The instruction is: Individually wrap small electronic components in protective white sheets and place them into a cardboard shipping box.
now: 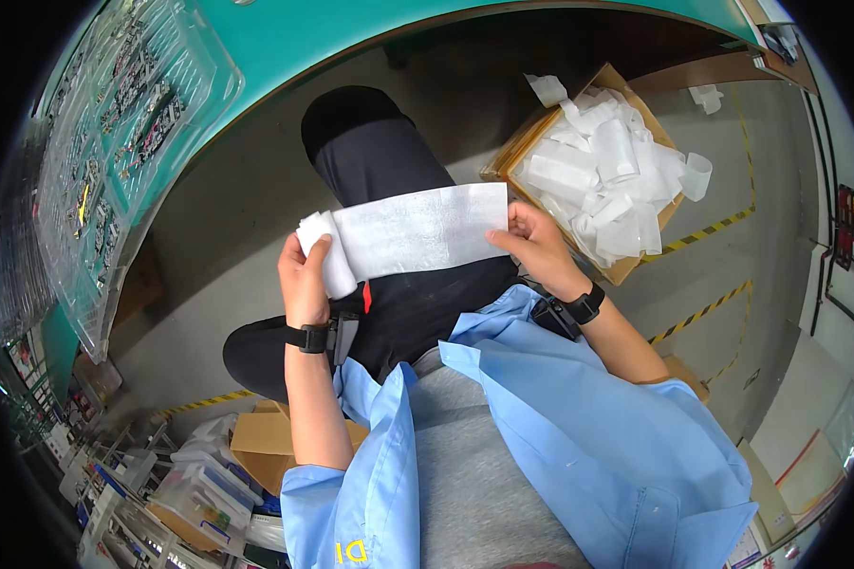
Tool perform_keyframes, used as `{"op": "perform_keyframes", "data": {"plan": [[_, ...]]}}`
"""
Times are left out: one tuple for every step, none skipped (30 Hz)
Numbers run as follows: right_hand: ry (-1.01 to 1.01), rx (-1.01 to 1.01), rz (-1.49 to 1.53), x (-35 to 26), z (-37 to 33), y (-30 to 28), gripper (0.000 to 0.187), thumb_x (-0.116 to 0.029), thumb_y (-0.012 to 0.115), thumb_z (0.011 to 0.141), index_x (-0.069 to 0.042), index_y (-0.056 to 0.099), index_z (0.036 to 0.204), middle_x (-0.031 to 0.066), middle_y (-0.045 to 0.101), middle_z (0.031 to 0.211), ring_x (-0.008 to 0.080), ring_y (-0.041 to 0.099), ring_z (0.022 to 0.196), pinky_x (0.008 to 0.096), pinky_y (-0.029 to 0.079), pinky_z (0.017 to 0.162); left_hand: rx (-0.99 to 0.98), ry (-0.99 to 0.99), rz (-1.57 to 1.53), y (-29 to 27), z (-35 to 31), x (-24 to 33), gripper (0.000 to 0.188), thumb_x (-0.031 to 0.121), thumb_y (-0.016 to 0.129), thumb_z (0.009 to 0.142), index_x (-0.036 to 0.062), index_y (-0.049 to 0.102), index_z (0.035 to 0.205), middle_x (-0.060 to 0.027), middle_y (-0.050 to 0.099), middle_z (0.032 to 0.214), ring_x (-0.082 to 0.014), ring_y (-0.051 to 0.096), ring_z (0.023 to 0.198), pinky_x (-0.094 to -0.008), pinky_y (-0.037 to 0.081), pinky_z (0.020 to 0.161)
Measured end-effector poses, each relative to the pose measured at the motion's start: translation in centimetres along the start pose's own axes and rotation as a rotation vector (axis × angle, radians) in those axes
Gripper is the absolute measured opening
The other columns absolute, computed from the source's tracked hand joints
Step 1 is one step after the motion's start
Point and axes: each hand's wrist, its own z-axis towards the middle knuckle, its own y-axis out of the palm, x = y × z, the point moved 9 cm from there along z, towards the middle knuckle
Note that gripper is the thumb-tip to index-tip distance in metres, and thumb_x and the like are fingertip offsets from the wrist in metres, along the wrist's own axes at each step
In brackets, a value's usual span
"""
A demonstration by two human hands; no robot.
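Cardboard box point(647, 248) at upper right of the frame, on the floor point(256, 190), heaped with loose white strips point(605, 161), too tangled to count; one strip hanging over its right rim, two more scraps lying outside it toward the top edge. Clear plastic trays point(114, 133) at upper left, resting on the green counter point(351, 38), compartments filled with small dark parts, number not readable. Clear lidded bins point(199, 484) and another brown box point(261, 431) at lower left.

Counter edge curving across the top, open grey floor beneath it, yellow-black tape lines at right and lower left. Dark-trousered lap in the centre, blue jacket open below.

One white roll point(327, 251) in the centre left, gripped by the left hand point(304, 280), fingers closed round it. One white sheet point(422, 228) drawn out flat from the roll toward the right, its far end pinched by the right hand point(536, 242), just beside the box. Two black wrist straps, one per wrist.
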Motion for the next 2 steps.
{"op": "perform_keyframes", "data": {"plan": [[-0.001,-0.001,-0.002,0.2,0.1,0.0,0.035,-0.009,0.070,0.093,0.000,0.058,0.124,0.0031,0.065,0.111,0.0096,0.060,0.106,0.0286,0.048,0.096,0.019,-0.010,-0.035,0.0,-0.1,-0.2,0.041,0.008,0.060,0.092,-0.0034,0.058,0.131,-0.0103,0.067,0.117,-0.0165,0.061,0.107,-0.0294,0.045,0.096],[-0.138,0.011,-0.019,-0.8,0.1,-0.1,0.034,-0.012,0.071,0.092,-0.002,0.059,0.122,0.0039,0.068,0.107,0.0092,0.062,0.099,0.0260,0.048,0.088,0.021,-0.011,-0.037,-0.1,-0.2,-0.2,0.041,0.008,0.060,0.092,-0.0034,0.058,0.131,-0.0103,0.067,0.117,-0.0165,0.061,0.107,-0.0294,0.045,0.096]]}}
